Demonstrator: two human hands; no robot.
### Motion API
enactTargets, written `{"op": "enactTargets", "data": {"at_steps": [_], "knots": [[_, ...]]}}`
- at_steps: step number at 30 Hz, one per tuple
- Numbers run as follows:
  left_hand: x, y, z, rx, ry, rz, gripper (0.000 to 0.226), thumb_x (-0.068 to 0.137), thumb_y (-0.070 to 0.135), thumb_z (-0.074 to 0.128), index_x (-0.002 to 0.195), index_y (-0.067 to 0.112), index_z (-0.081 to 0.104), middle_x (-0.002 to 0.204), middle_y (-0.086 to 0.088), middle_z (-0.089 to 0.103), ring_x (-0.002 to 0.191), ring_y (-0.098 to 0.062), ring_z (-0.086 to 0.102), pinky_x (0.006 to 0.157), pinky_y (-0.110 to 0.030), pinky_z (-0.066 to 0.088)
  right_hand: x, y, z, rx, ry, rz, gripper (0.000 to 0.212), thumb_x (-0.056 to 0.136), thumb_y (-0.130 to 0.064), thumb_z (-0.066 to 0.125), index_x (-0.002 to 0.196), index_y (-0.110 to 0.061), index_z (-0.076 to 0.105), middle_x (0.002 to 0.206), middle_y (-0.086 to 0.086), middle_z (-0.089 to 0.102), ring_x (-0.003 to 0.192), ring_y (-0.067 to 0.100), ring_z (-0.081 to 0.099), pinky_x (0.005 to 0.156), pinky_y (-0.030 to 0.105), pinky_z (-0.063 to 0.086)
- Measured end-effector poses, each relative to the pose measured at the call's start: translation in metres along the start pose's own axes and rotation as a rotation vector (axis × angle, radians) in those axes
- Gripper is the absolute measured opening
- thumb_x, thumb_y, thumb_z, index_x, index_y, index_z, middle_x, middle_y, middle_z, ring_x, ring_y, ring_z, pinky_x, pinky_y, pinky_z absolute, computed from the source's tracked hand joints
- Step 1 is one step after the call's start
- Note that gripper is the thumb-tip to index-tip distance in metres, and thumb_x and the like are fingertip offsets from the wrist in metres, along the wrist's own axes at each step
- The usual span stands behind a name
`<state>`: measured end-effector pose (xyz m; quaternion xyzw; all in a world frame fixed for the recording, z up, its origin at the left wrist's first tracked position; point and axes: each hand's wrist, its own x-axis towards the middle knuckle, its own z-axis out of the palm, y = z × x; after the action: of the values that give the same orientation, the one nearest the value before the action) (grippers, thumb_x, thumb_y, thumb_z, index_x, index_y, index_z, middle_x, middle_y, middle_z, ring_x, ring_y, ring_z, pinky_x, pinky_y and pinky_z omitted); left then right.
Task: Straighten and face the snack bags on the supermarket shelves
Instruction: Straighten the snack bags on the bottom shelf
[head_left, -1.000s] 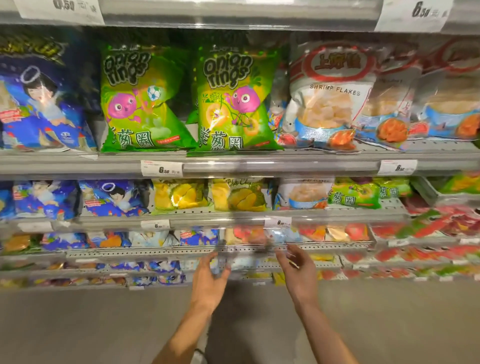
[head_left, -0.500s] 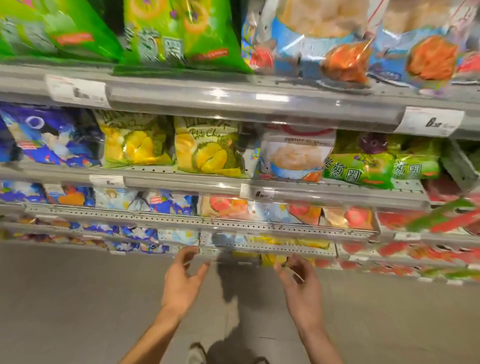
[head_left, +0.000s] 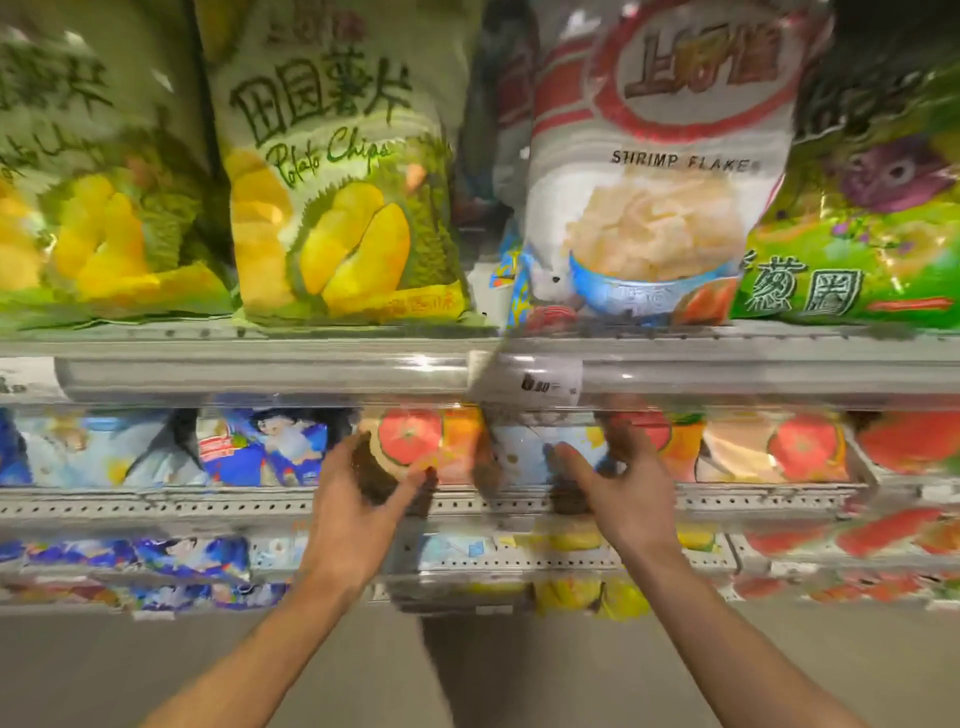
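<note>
Snack bags fill several grey shelves. On the upper shelf stand a durian potato chips bag (head_left: 337, 208), a shrimp flakes bag (head_left: 649, 208) and a green onion rings bag (head_left: 857, 234). One shelf down, a tomato-print bag (head_left: 415, 441) lies beside a pale blue bag (head_left: 524, 452). My left hand (head_left: 363, 493) reaches in at the tomato-print bag's lower left, fingers spread in a loose curve. My right hand (head_left: 613, 483) is at the pale blue bag's right edge, thumb and fingers apart. Blur hides whether either hand touches a bag.
A clear rail (head_left: 260, 374) with a price tag (head_left: 524, 382) overhangs the shelf my hands are in. Blue cartoon bags (head_left: 265, 447) lie to the left and more tomato bags (head_left: 800, 447) to the right. Lower shelves (head_left: 156, 501) hold more bags above the grey floor (head_left: 467, 675).
The view has dropped and closed in on the shelves. Both hands have moved forward from in front of the shelves to the bags under the clear rail.
</note>
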<state>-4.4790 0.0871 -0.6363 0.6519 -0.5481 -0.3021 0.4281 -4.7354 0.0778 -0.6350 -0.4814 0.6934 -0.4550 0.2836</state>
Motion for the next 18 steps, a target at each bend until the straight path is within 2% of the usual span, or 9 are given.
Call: {"op": "enactTargets", "data": {"at_steps": [2, 4, 7, 9, 11, 12, 14, 15, 18], "knots": [[0.017, -0.009, 0.009, -0.029, 0.001, 0.027, 0.046, 0.073, 0.035, 0.086, 0.107, 0.032, 0.056, 0.102, 0.011, 0.065, 0.09, 0.005, 0.063, 0.08, -0.012, 0.047, 0.013, 0.009, 0.008, -0.063, -0.009, 0.019, 0.058, 0.072, -0.05, 0.087, 0.115, -0.021, 0.06, 0.098, -0.008, 0.065, 0.091, 0.016, 0.063, 0.079, 0.032, 0.05], [0.032, -0.017, 0.017, -0.065, 0.016, 0.028, 0.05, 0.07, 0.031, 0.089, 0.106, 0.034, 0.055, 0.103, 0.008, 0.067, 0.092, -0.004, 0.066, 0.081, -0.019, 0.05, 0.023, 0.016, 0.014, -0.146, -0.022, 0.043, 0.068, 0.069, -0.059, 0.085, 0.107, -0.01, 0.059, 0.094, 0.01, 0.063, 0.089, 0.03, 0.062, 0.076, 0.042, 0.052], [0.052, -0.023, 0.024, -0.113, 0.039, -0.021, 0.055, 0.059, 0.046, 0.089, 0.101, 0.033, 0.056, 0.098, 0.012, 0.068, 0.087, 0.0, 0.066, 0.073, -0.012, 0.048, 0.036, 0.015, 0.021, -0.279, -0.03, 0.054, 0.068, 0.063, -0.073, 0.08, 0.076, -0.009, 0.059, 0.065, 0.006, 0.055, 0.061, 0.021, 0.054, 0.051, 0.035, 0.037], [0.066, -0.026, 0.028, -0.106, 0.044, -0.068, 0.063, 0.059, 0.044, 0.09, 0.111, 0.022, 0.061, 0.1, 0.003, 0.07, 0.093, -0.012, 0.068, 0.079, -0.021, 0.05, 0.047, 0.011, 0.025, -0.306, -0.072, 0.116, 0.067, 0.06, -0.076, 0.079, 0.058, -0.015, 0.053, 0.048, -0.003, 0.045, 0.044, 0.011, 0.044, 0.043, 0.031, 0.031], [0.075, -0.025, 0.029, -0.098, 0.008, -0.104, 0.068, 0.063, 0.038, 0.091, 0.118, 0.011, 0.061, 0.102, -0.004, 0.071, 0.094, -0.019, 0.068, 0.081, -0.03, 0.052, 0.057, 0.009, 0.028, -0.297, -0.154, 0.153, 0.065, 0.057, -0.076, 0.081, 0.064, -0.014, 0.062, 0.052, -0.004, 0.049, 0.047, 0.008, 0.047, 0.044, 0.027, 0.035], [0.078, -0.027, 0.029, -0.127, -0.021, -0.13, 0.065, 0.064, 0.035, 0.092, 0.115, 0.008, 0.062, 0.095, -0.004, 0.073, 0.086, -0.017, 0.069, 0.073, -0.028, 0.053, 0.061, 0.009, 0.029, -0.264, -0.197, 0.166, 0.065, 0.054, -0.075, 0.083, 0.07, -0.015, 0.062, 0.06, -0.003, 0.055, 0.055, 0.01, 0.052, 0.048, 0.027, 0.038], [0.083, -0.03, 0.028, -0.216, -0.096, -0.205, 0.049, 0.062, 0.03, 0.093, 0.095, 0.005, 0.066, 0.064, 0.002, 0.07, 0.055, -0.007, 0.065, 0.047, -0.02, 0.049, 0.067, 0.011, 0.031, -0.206, -0.236, 0.178, 0.064, 0.05, -0.069, 0.088, 0.073, -0.016, 0.062, 0.067, -0.005, 0.06, 0.064, 0.011, 0.057, 0.05, 0.025, 0.041], [0.084, -0.031, 0.027, -0.211, -0.12, -0.24, 0.045, 0.059, 0.032, 0.094, 0.082, 0.007, 0.065, 0.052, 0.006, 0.063, 0.045, -0.003, 0.058, 0.04, -0.017, 0.043, 0.069, 0.013, 0.031, -0.191, -0.238, 0.169, 0.059, 0.05, -0.064, 0.091, 0.07, -0.017, 0.062, 0.063, -0.008, 0.06, 0.06, 0.007, 0.056, 0.048, 0.022, 0.042], [0.088, -0.033, 0.023, -0.126, -0.13, -0.284, 0.045, 0.05, 0.045, 0.095, 0.06, 0.016, 0.062, 0.047, 0.006, 0.055, 0.042, -0.005, 0.049, 0.04, -0.015, 0.038, 0.068, 0.017, 0.035, -0.169, -0.211, 0.147, 0.054, 0.054, -0.056, 0.094, 0.068, -0.017, 0.059, 0.059, -0.005, 0.054, 0.053, 0.01, 0.05, 0.05, 0.023, 0.04]]}}
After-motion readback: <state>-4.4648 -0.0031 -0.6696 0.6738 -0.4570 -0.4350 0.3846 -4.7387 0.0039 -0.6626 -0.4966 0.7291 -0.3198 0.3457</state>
